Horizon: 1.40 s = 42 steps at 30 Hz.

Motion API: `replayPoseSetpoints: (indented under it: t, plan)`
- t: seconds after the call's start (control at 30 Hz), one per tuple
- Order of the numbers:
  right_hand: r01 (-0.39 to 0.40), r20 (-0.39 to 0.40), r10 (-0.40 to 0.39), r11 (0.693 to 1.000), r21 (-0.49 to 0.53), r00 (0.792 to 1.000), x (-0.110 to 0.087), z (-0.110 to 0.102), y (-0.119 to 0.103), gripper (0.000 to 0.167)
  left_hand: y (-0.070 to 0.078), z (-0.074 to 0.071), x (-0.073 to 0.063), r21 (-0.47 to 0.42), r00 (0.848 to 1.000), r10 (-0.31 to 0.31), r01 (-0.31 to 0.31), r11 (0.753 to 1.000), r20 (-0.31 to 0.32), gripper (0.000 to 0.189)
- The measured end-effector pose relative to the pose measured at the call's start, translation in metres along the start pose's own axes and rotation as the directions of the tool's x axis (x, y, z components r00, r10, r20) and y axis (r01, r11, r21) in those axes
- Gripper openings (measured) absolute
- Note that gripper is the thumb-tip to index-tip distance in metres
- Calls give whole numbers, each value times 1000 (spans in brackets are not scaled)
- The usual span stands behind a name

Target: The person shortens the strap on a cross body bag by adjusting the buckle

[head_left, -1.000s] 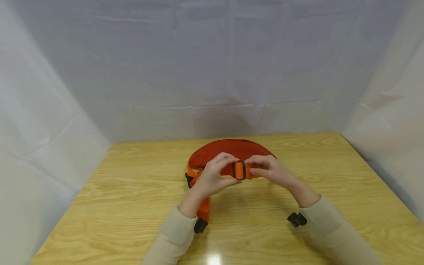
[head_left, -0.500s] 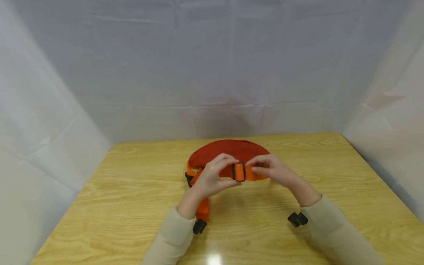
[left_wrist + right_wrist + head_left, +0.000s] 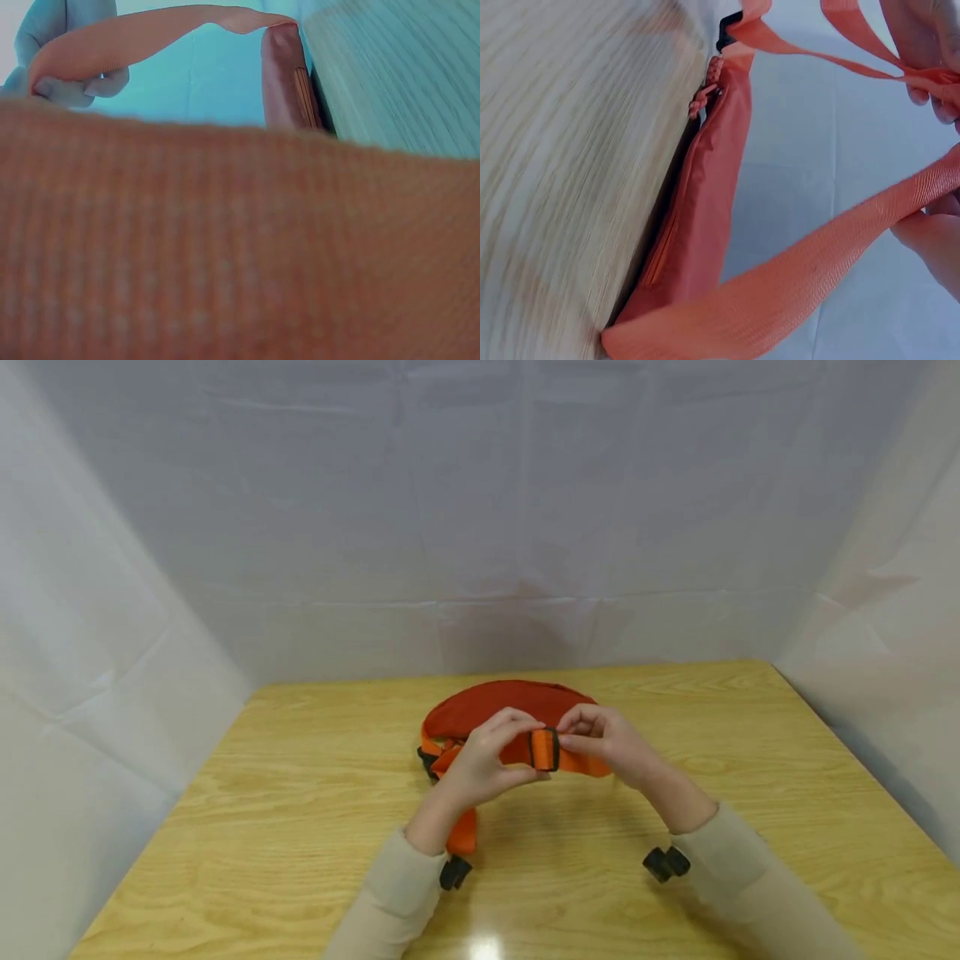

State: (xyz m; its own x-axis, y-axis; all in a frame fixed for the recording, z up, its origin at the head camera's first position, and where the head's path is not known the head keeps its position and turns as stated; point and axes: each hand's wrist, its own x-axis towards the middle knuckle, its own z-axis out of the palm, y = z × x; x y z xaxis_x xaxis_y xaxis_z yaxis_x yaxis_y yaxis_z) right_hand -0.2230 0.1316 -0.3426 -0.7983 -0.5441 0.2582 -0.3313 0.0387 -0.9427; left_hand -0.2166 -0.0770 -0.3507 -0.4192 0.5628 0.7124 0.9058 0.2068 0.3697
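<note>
A red waist bag (image 3: pixel 510 693) lies on the wooden table, its orange strap (image 3: pixel 585 764) raised in front of it. My left hand (image 3: pixel 483 760) pinches a black slide buckle (image 3: pixel 555 750) by its top and bottom edges, thumb below and fingers above. Right beside the buckle, my right hand (image 3: pixel 618 747) pinches the strap between thumb and fingers. In the right wrist view the strap (image 3: pixel 780 300) rises from the near end of the bag (image 3: pixel 712 187) to the hands, and a braided zipper pull (image 3: pixel 701 97) hangs at the bag's far end. In the left wrist view a sleeve covers most of the picture.
Another orange strap length (image 3: pixel 462 833) hangs below my left forearm, and a black buckle piece (image 3: pixel 427 762) sits at the bag's left end. Black wrist-worn devices (image 3: pixel 666 864) show by both cuffs. White sheeting (image 3: pixel 480 527) encloses the table (image 3: pixel 315 777) at the back and sides.
My right hand first drew slightly away from the buckle along the strap, then came back close to it. More strap now shows below the right fingers. The left hand keeps its pinch.
</note>
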Motion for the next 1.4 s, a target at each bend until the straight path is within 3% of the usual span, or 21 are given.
replayPoseSetpoints:
  t: [0.2, 0.43, 0.9, 1.07, 1.2, 1.4]
  plan:
    - [75, 102, -70, 996, -46, 992, -1, -7, 3, 20, -2, -2, -1, -9, 1000, -5, 5, 1000, -6, 48]
    - [71, 188, -54, 994, -84, 981, -4, -13, 6, 30, -3, -4, -3, -21, 1000, -18, 18, 1000, 13, 48]
    - [-19, 73, 25, 996, -88, 997, -4, -13, 2, 21, -3, -4, -2, -26, 1000, -20, 20, 999, 11, 48]
    - [-27, 71, 32, 997, -76, 997, -3, -12, 2, 24, -3, -3, -3, -31, 1000, -17, 18, 999, 18, 48]
    - [9, 141, 6, 995, -101, 990, -4, -13, 4, 28, -3, -5, -4, -27, 999, -24, 24, 999, 30, 47]
    - [107, 281, -38, 966, -234, 959, -8, -20, 10, 41, -4, -7, -5, -28, 999, -27, 28, 999, 22, 48]
